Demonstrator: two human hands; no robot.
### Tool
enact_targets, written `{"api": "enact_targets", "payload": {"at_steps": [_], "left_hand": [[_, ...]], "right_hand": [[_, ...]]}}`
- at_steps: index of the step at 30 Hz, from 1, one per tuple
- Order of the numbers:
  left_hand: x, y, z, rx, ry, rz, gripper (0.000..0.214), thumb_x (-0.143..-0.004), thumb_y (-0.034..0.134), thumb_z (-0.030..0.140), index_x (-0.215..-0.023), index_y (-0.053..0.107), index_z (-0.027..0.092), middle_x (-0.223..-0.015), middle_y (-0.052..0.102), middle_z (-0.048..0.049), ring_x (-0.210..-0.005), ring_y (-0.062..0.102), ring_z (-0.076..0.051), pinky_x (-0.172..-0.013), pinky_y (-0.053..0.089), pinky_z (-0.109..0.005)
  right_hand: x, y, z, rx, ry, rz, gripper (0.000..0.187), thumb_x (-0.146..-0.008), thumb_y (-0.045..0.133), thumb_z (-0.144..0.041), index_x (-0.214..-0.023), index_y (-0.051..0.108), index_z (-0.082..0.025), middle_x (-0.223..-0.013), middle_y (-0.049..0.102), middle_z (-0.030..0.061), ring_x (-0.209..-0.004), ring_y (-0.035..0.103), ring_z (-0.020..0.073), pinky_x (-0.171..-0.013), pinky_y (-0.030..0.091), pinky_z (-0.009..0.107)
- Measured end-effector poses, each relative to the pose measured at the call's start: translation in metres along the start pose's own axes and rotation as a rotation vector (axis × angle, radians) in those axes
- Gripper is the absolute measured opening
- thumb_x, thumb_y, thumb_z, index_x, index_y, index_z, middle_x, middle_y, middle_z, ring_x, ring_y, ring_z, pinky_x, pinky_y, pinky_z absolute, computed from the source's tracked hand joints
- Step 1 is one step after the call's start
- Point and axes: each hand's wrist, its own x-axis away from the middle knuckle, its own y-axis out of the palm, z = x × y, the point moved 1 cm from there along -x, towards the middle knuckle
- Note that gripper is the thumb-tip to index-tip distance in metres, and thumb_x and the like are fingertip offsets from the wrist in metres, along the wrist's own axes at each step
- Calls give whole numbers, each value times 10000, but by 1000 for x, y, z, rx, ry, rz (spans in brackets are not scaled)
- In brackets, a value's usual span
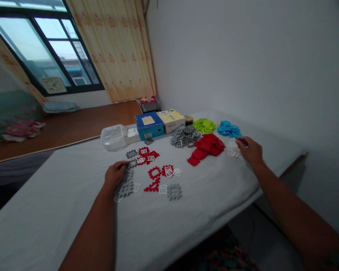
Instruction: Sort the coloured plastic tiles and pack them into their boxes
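My left hand (116, 174) is closed beside a column of grey interlocking plastic pieces (127, 188), its fingertips at the upper ones; what it grips, if anything, is hidden. At the right, my right hand (251, 151) pinches at the edge of a small pile of white lattice pieces (232, 149); I cannot make out what is between its fingers. Between the hands lie red notched pieces (154, 172), some with white window-like pieces (163, 189) on or next to them. A square grey piece (174, 192) lies nearest the front.
Piles of red (210, 145), grey (183, 135), lime green (204, 125) and blue pieces (229, 129) lie toward the back right. A clear plastic box (113, 137), a blue box (149, 125) and a yellow-white box (171, 120) line the far edge. The wall (243, 60) borders the right side.
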Motion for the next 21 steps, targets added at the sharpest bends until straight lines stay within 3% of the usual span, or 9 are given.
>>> {"api": "enact_targets", "payload": {"at_steps": [3, 6, 8, 10, 13, 16, 18, 21], "left_hand": [[0, -1, 0, -8, -13, -4, 355, -782, 503, 284, -1034, 751, 244, -1070, 753, -35, -998, 680, -236, -864, 515, -323], [1, -1, 2, -2, -18, -6, 355, -781, 506, 267, -1039, 749, 246, -1066, 754, -31, -993, 682, -228, -863, 515, -317], [2, 0, 3, 7, -14, -1, 346, -778, 509, 253, -1021, 755, 246, -1071, 753, -26, -1009, 677, -221, -888, 509, -313], [3, 1, 4, 17, -15, 7, 337, -779, 510, 246, -1005, 759, 251, -1076, 753, -18, -1026, 672, -211, -921, 497, -307], [3, 4, 2, 25, -17, 8, 343, -785, 507, 254, -1018, 758, 246, -1085, 751, -17, -1040, 666, -202, -945, 487, -297], [2, 7, 0, 22, -23, 7, 356, -791, 499, 267, -1037, 754, 231, -1081, 750, -26, -1028, 668, -202, -933, 491, -291], [2, 8, -2, 24, -10, 7, 364, -789, 495, 259, -1044, 753, 227, -1075, 752, -26, -1022, 668, -201, -924, 492, -289], [1, 9, -3, 32, 1, -4, 375, -786, 493, 244, -1058, 751, 231, -1066, 755, -22, -1010, 670, -201, -889, 501, -284]], "right_hand": [[-16, -10, 36, 136, 51, -4, 321, -842, 532, -443, -933, 707, -190, -883, 726, 87, -768, 656, 232, -720, 482, 349], [-23, -12, 31, 208, 14, -1, 325, -847, 514, -432, -924, 711, -186, -936, 711, 99, -711, 620, 211, -709, 466, 350], [-20, -7, 3, 182, -61, 3, 334, -863, 500, -427, -942, 710, -179, -963, 704, 107, -680, 602, 193, -706, 468, 344], [-9, 3, -42, 67, -196, -116, 320, -885, 497, -417, -959, 710, -190, -958, 709, 99, -708, 617, 193, -720, 482, 338], [24, 26, -121, -161, -496, -517, 275, -922, 500, -372, -1012, 711, -221, -1011, 713, 80, -883, 650, 209, -810, 500, 339], [64, 53, -186, -251, -716, -806, 251, -936, 516, -312, -1089, 692, -220, -1062, 694, 85, -905, 644, 194, -819, 506, 332], [84, 70, -213, -242, -828, -879, 261, -922, 566, -301, -1148, 666, -218, -1124, 675, 97, -996, 614, 214, -869, 493, 356], [98, 89, -231, -132, -922, -889, 302, -894, 624, -315, -1178, 648, -215, -1208, 634, 121, -1103, 540, 265, -915, 461, 416]]}}
